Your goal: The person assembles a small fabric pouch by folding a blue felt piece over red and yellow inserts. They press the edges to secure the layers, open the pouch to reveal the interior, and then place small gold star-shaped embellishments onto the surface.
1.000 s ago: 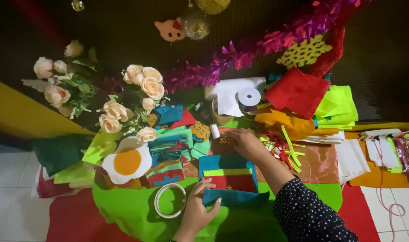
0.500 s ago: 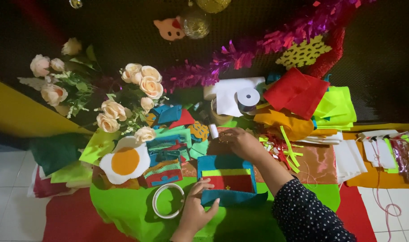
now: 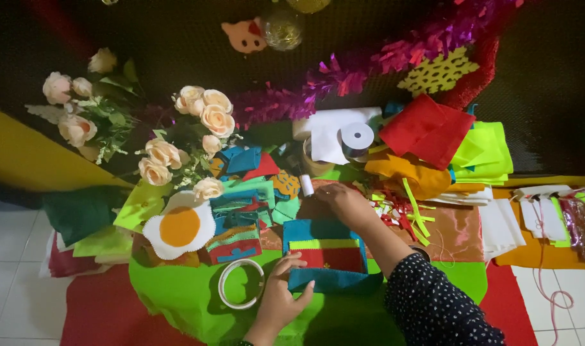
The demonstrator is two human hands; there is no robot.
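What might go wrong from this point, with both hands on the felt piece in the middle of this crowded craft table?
1. The left hand pins only the near edge of the blue, green and red felt piece, so it may slide or bunch while the right hand works at its far edge.
2. The right hand sits close to the loose felt strips; a sweep of the sleeve could scatter them.
3. The white ring lies beside the left hand and could get knocked away.
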